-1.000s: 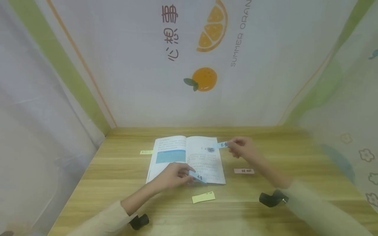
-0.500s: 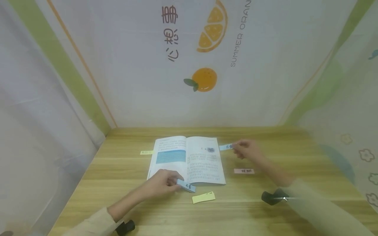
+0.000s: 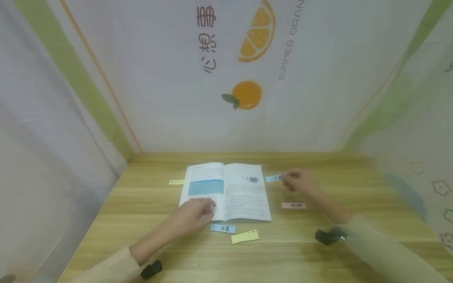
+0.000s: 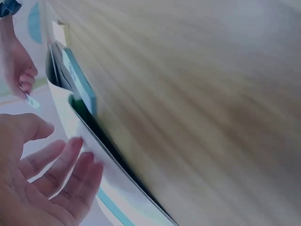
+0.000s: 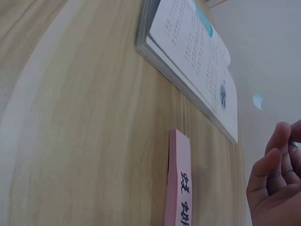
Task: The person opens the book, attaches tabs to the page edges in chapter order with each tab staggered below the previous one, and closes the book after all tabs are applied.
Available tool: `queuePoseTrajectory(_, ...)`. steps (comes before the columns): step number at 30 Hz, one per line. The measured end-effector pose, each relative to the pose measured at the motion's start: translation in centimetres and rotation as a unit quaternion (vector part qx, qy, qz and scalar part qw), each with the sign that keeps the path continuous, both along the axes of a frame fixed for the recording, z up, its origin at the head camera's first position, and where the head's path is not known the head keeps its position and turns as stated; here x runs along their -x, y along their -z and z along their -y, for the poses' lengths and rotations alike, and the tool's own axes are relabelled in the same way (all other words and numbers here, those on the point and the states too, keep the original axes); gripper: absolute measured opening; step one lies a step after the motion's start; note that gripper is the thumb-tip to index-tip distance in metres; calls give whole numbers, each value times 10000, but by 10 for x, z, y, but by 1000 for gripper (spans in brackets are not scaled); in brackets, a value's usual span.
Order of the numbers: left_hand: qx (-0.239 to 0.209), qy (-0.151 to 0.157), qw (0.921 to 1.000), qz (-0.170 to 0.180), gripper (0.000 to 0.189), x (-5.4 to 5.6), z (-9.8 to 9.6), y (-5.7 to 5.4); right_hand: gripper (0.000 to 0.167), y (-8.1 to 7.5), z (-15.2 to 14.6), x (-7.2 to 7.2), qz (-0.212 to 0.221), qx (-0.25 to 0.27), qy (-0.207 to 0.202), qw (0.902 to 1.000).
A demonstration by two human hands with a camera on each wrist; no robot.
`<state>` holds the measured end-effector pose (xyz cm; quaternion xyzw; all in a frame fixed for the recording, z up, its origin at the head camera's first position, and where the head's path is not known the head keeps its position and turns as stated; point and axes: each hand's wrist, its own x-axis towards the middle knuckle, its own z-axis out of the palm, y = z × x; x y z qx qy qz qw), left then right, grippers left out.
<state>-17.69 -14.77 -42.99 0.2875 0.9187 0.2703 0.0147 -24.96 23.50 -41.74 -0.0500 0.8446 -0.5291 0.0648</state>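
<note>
An open book [image 3: 244,200] lies on the wooden table, its left page carrying a blue printed block. Over the lower left page my left hand [image 3: 196,212] holds nothing; in the left wrist view its fingers are spread and loosely bent. Just below the book rests a blue sticky-note pad [image 3: 223,228] with handwriting. My right hand [image 3: 301,184] pinches a single blue sticky note [image 3: 273,178] between thumb and fingers, a little right of the book. A pink sticky-note pad [image 3: 293,205] lies below that hand, and the right wrist view shows handwriting on it.
Beside the blue pad sits a yellow sticky-note pad [image 3: 245,236]. A yellow tab [image 3: 176,182] sticks out from the book's left edge. Behind the table [image 3: 148,165] hangs a white curtain [image 3: 170,118] with orange prints.
My left hand has moved left with the blue pad, set it on the table and let go. My right hand has drawn the blue note rightward, away from the book's edge.
</note>
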Motion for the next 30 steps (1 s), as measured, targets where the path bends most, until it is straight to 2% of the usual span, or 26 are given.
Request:
queuePoseTrajectory(3, 161, 215, 9996, -52, 22, 5, -16, 0, 27, 2, 0, 2, 35, -84, 83, 9999)
queuePoseTrajectory(10, 385, 647, 9970, 195, 29, 15, -46, -5, 28, 9, 4, 12, 296, -170, 381, 9987)
queuePoseTrajectory(12, 518, 733, 9957, 220, 31, 19, -51, -6, 28, 11, 6, 15, 249, -207, 342, 9989)
queuePoseTrajectory(16, 658, 788, 9940, 366, 35, 29, -60, -8, 24, 17, 8, 20, 195, -151, 312, 9992)
queuePoseTrajectory(23, 595, 818, 9930, 607, 35, 46, -77, -9, 22, 24, 10, 21, 362, 136, 326, 9987)
queuePoseTrajectory(30, 439, 563, 9938, 850, 35, 62, -95, -11, 20, 27, 13, 19, 367, -86, 409, 9985)
